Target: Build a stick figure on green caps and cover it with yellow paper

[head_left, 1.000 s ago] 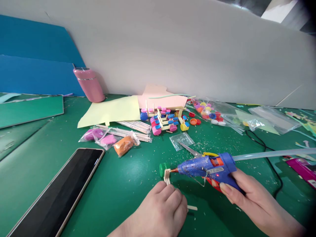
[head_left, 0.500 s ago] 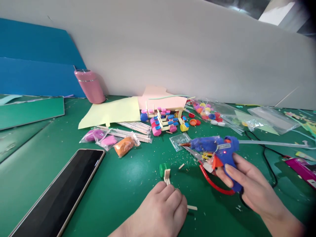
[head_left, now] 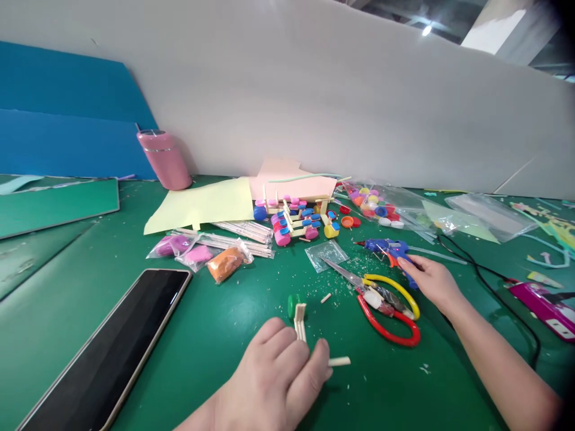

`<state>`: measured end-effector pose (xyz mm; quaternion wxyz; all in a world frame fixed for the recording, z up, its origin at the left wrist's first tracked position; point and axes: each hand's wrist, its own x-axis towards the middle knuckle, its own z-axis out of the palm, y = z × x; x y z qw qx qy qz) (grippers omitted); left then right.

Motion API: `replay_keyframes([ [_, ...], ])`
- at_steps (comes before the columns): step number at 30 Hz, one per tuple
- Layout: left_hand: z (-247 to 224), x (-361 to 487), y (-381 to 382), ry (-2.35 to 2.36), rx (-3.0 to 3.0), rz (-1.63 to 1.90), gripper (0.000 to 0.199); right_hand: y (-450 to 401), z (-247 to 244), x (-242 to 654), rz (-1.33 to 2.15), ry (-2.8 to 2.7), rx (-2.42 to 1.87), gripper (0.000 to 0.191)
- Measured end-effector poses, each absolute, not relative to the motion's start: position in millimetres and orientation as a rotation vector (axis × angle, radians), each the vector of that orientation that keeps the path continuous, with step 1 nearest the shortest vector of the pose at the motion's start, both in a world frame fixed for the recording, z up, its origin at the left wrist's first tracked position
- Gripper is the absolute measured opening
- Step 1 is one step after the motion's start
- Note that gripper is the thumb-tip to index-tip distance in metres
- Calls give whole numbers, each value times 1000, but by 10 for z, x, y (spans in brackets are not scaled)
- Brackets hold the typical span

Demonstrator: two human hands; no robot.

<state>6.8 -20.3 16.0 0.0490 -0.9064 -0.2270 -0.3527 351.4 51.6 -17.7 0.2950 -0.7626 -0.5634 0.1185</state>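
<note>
My left hand (head_left: 274,374) is closed low in the middle of the view, its fingers round a small piece made of pale wooden sticks (head_left: 300,322). One stick end (head_left: 339,361) pokes out to the right of the fingers. A green bottle cap (head_left: 291,305) stands at the far end of that piece; whether it is joined on is hard to see. Farther right, my right hand (head_left: 429,278) grips the handle of a blue hot glue gun (head_left: 384,245), low over or on the table, nozzle pointing left. Scissors (head_left: 372,293) with red and yellow handles lie between the hands.
A phone (head_left: 112,347) lies at left, near bagged clay (head_left: 227,263) and bundled sticks (head_left: 238,242). Behind are cap-and-stick models (head_left: 296,221), a bag of caps (head_left: 372,200) and a pink tumbler (head_left: 164,158). A black cord (head_left: 485,281) runs to a magenta object (head_left: 545,308).
My right hand has carried the glue gun away from me, down towards the table, uncovering the scissors. My left hand has shifted slightly left, its thumb now showing; the view has moved a little.
</note>
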Motion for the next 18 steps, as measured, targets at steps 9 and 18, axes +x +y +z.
replay_keyframes([
  [9, 198, -54, -21, -1306, -2674, -1269, 17, 260, 235, 2628, 352, -1736, -1538, 22],
  [18, 277, -58, 35, -1497, -2817, -1256, 20, 93, 333, 1771, 767, -1860, -1088, 14],
])
